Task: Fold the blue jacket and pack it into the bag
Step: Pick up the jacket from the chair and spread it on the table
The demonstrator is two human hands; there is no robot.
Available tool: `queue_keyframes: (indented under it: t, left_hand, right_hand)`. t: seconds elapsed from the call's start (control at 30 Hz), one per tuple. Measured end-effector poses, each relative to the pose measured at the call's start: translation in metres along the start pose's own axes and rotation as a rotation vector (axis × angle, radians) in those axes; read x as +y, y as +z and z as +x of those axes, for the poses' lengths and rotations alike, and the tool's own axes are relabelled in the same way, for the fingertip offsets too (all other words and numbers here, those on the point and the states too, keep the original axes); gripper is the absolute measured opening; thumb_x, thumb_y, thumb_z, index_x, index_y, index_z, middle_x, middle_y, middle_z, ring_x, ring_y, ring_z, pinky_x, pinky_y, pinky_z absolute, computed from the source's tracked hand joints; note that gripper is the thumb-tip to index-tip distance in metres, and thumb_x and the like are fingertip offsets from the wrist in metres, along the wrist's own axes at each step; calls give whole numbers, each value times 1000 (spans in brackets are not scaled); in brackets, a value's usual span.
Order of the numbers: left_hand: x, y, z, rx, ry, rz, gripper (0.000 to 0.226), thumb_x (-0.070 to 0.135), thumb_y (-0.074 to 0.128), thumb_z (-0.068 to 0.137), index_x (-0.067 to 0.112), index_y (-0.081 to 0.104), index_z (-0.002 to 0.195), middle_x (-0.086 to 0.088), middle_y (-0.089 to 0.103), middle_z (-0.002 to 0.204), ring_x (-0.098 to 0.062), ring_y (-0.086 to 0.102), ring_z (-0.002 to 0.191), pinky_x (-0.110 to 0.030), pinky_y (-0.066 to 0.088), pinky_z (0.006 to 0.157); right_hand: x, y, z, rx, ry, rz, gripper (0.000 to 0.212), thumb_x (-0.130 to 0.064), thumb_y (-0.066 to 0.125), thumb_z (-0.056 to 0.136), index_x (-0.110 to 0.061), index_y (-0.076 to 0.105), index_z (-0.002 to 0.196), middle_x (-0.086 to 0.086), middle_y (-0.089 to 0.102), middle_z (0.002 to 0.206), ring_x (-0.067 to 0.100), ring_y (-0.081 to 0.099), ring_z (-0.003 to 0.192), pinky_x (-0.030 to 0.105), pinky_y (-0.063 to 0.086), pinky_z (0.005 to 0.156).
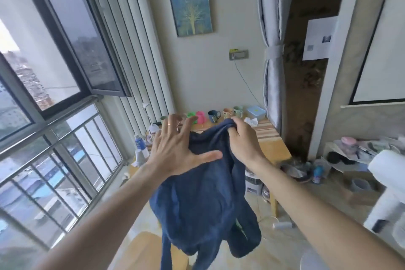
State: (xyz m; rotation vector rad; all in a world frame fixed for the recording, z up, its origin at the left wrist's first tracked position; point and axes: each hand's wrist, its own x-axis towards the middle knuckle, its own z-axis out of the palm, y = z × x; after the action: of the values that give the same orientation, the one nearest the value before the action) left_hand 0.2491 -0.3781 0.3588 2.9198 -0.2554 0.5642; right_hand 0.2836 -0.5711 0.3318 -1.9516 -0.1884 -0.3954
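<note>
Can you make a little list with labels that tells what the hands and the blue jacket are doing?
jacket: blue jacket, held up in the air, hanging down loose, not folded
right hand: right hand gripping the jacket's top edge
left hand: left hand open, fingers spread, thumb against the cloth
behind: table with a row of cups
bag: not seen

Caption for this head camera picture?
Right hand holds up the blue jacket; open left hand reaches for it.
</note>
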Motion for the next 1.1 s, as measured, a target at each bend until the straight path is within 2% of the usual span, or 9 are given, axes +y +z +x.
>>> queue_keyframes:
  t: [0.07, 0.2, 0.33, 0.53, 0.67, 0.73, 0.83, 0.97, 1.1]
  left_hand:
    - [21, 13, 9, -41, 48, 77, 113, 96, 56, 56, 35, 30, 148, -2, 42, 138, -27, 44, 130, -53, 45, 102]
    - [23, 32, 52, -30, -52, -2, 28, 13, 60, 77, 12, 55, 105, -11, 64, 97, -40, 64, 96, -39, 45, 66]
    - [-10, 41, 108, -32, -190, -396, 37, -6, 47, 78, 10, 71, 101, -17, 73, 99, -37, 66, 97, -36, 46, 72]
    - [-12, 64, 203, -15, 58, -498, 34, 2, 53, 90, 21, 65, 114, -3, 73, 93, -28, 63, 88, -31, 37, 69]
    - [-27, 86, 271, -154, 281, -429, 28, 49, 79, 82, 32, 62, 95, 16, 65, 69, -4, 61, 71, -20, 42, 61]
    - [-45, 100, 308, -209, 338, -302, 29, 50, 80, 79, 34, 57, 79, 12, 60, 65, -15, 58, 68, -22, 39, 58]
    - [-78, 124, 361, -128, 303, -191, 19, 32, 69, 85, 20, 59, 75, 2, 61, 65, -34, 64, 76, -33, 36, 63]
    - [-109, 149, 412, -128, 102, -245, 35, 36, 68, 91, 14, 56, 67, 2, 55, 57, -29, 54, 61, -33, 36, 55]
    - [-119, 176, 452, -383, -19, -380, 39, 46, 73, 87, 10, 69, 72, -9, 60, 59, -27, 57, 59, -32, 44, 57]
  right_hand:
    - [-18, -3, 28, 17, -47, 32, 25, -13, 40, 96, -7, 65, 98, 9, 71, 93, 28, 64, 89, 44, 51, 82]
    - [-27, -23, 68, -10, -216, -128, 21, -20, 53, 92, -13, 53, 72, 1, 56, 63, 26, 52, 65, 41, 40, 61]
    - [4, -71, 104, -144, -417, -729, 51, -70, 71, 64, -28, 52, 85, -11, 61, 70, 22, 58, 68, 35, 45, 63]
    - [59, -112, 180, -161, -267, -1018, 23, -32, 70, 83, -26, 51, 71, 0, 61, 73, 29, 59, 69, 36, 41, 55]
    - [81, -127, 242, -82, -67, -965, 20, -19, 64, 86, -25, 66, 66, 3, 67, 73, 29, 63, 72, 37, 51, 62]
    - [94, -136, 272, -27, -13, -926, 18, -19, 64, 87, -22, 71, 71, 4, 68, 72, 28, 62, 74, 39, 53, 65]
    - [114, -149, 313, 5, 71, -794, 33, -25, 73, 88, -20, 64, 56, -3, 60, 53, 23, 56, 61, 35, 42, 58]
    - [139, -152, 355, -98, 214, -607, 30, -35, 79, 84, -16, 69, 63, -10, 50, 40, 17, 46, 51, 30, 31, 55]
    - [175, -150, 391, -442, 432, -556, 28, -38, 82, 81, -10, 79, 84, 2, 78, 74, 18, 73, 70, 30, 50, 64]
